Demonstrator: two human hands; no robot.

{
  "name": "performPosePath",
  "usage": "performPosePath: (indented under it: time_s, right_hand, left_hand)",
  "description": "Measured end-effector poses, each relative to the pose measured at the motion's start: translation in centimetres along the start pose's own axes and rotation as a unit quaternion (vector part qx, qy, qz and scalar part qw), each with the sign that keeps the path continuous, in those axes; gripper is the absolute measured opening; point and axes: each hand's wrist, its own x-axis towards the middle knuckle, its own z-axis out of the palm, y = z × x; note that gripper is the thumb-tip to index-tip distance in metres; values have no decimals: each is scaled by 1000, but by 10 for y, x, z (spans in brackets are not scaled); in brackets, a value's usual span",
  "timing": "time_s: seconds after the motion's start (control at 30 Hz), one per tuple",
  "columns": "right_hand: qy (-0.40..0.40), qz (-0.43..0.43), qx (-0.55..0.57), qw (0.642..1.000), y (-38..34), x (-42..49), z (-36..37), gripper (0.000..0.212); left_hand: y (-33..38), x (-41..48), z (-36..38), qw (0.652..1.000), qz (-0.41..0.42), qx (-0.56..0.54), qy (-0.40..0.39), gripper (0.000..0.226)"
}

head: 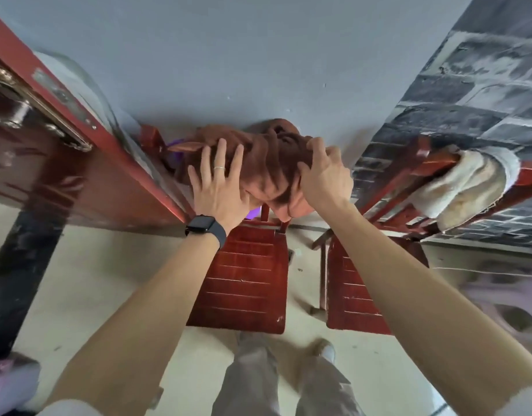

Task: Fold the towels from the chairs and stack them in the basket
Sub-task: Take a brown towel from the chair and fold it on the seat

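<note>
A brown towel (pixel 264 163) hangs bunched over the back of the left red wooden chair (pixel 243 280). My right hand (pixel 324 172) grips the towel's right side, fingers curled into the cloth. My left hand (pixel 219 184), with a ring and a dark watch, lies spread against the towel's left side, fingers apart. A cream towel (pixel 462 187) drapes over the back of the right red chair (pixel 357 286). No basket is in view.
A dark red door (pixel 78 163) with a brass lock stands open at the left, close to the left chair. A grey wall is behind the chairs, a brick-pattern wall (pixel 468 94) at the right. My legs (pixel 285 382) stand on the pale floor.
</note>
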Motion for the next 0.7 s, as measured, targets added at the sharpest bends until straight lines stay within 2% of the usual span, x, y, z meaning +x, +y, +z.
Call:
performPosePath:
  time_s: [0.13,0.23,0.3,0.37,0.5,0.57,0.67,0.7]
  right_hand:
    - [84,6,13,996,4,-5,-10,22]
    - [137,23,127,982,7,-13,-31,13]
    - [167,52,246,953,7,-22,-55,7]
    - [214,84,349,909,12,-35,-80,9]
    - [288,83,447,843,29,-73,-128,7]
    - [303,74,488,815,40,-96,-148,6]
    - [295,48,532,792,64,-135,-164,7]
    - [284,47,541,791,72,-151,-164,9]
  left_hand:
    - [-1,-2,1,1000,3,13,-19,96]
    - [-7,2,-6,999,9,23,-28,98]
    - [-11,5,-14,998,11,33,-43,95]
    - [-11,7,-22,997,6,38,-64,93]
    - [12,8,-44,994,-19,23,-108,87]
    - [36,1,-55,996,-12,-4,-92,81]
    - [90,-25,-72,992,52,-111,-38,66]
    - [108,-39,-76,979,70,-180,-62,59]
